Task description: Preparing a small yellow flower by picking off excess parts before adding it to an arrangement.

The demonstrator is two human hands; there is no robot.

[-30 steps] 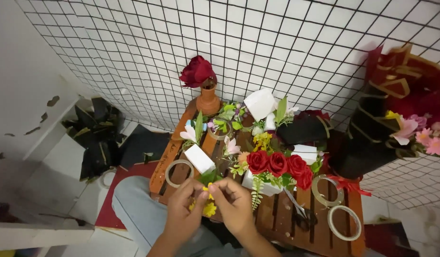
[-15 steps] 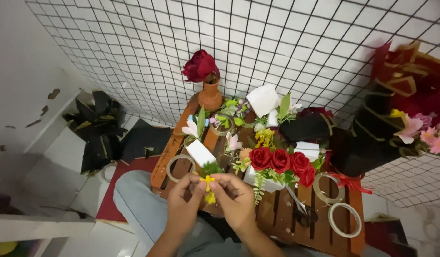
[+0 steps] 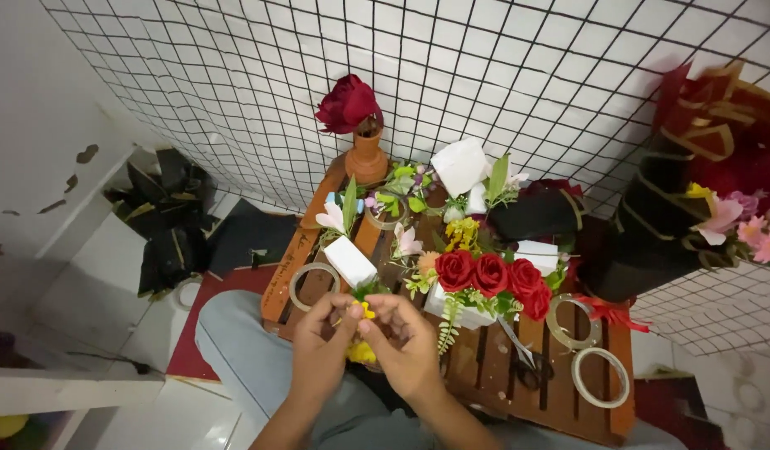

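small yellow flower sprig [image 3: 362, 332], green leaves at top, held upright between fingertips of both hands, low over near edge of wooden crate; second yellow bloom lower down, partly hidden behind fingers.

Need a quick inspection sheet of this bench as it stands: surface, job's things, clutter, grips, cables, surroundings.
Surface: wooden slatted table, crowded with craft items.
Job's things: small yellow flower sprig pinched between both hands; more yellow bloom below them.
Clutter: red rose cluster, white foam block, three tape rolls, scissors, terracotta vase with a dark red rose.
Grips: left hand and right hand both closed on the sprig.
Cables: nothing seen.
Surroundings: white wire grid panel, black wrapped bouquet at right, black paper scraps on floor.
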